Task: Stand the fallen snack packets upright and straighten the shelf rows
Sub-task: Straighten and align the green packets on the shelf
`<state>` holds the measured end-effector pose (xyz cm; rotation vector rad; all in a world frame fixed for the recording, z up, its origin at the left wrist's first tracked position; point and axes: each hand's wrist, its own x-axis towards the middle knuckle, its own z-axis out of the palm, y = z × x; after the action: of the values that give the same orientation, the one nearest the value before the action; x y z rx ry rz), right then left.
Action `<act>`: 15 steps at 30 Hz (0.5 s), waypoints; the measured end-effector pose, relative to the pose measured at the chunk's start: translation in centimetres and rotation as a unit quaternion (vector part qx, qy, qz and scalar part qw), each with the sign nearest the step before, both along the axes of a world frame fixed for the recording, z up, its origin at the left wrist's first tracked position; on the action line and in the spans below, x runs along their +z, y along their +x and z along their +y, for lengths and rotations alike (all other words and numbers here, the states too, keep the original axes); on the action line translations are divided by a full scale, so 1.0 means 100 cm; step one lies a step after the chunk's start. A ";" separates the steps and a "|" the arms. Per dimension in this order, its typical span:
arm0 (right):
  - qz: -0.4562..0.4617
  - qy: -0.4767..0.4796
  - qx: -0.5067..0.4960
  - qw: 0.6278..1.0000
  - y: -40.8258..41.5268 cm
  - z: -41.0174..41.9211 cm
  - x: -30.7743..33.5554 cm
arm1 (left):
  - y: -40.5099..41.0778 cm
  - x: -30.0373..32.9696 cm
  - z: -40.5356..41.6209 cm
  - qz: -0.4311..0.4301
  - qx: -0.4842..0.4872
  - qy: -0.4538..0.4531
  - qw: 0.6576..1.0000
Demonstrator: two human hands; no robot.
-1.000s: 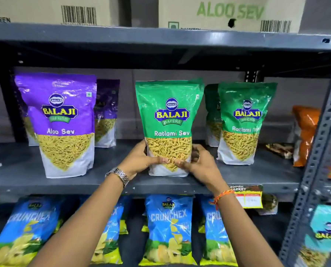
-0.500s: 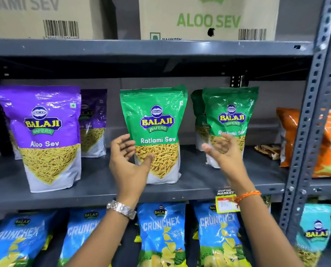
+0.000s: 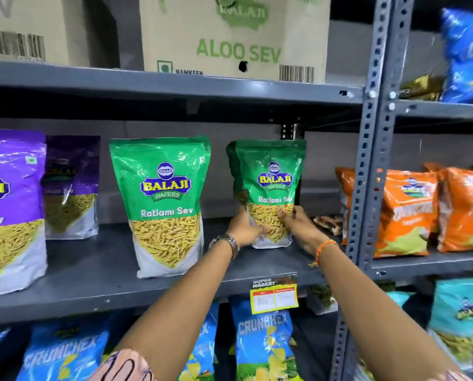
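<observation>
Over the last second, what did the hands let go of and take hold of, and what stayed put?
Both hands released the front Ratlami Sev packet and moved right. The left hand and right hand now grip the lower sides of the rear Ratlami Sev packet, further back on the shelf. The released packet stays upright; the purple Aloo Sev packets and the orange packets look unmoved.

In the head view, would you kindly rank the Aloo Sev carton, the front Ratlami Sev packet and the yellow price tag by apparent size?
1. Aloo Sev carton, cropped at top.
2. Front Ratlami Sev packet.
3. Yellow price tag.
</observation>
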<state>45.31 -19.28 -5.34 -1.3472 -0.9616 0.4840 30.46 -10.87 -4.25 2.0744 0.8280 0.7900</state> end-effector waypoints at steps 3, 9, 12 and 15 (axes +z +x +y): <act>-0.029 -0.006 0.026 0.999 -0.002 -0.010 0.001 | 0.003 -0.008 -0.001 -0.019 0.030 0.038 0.999; -0.039 0.004 0.017 0.999 -0.007 -0.047 -0.011 | -0.011 -0.023 -0.024 -0.025 0.024 0.084 0.996; -0.050 0.019 0.014 0.998 -0.010 -0.058 -0.011 | -0.018 -0.024 -0.030 -0.034 0.024 0.087 0.995; -0.053 0.029 0.016 0.998 -0.017 -0.063 -0.006 | -0.023 -0.020 -0.034 -0.045 0.026 0.083 0.995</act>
<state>43.64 -25.62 -5.94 -1.3172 -1.0766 0.4087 28.15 -14.27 -6.22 2.1512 0.7914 1.0029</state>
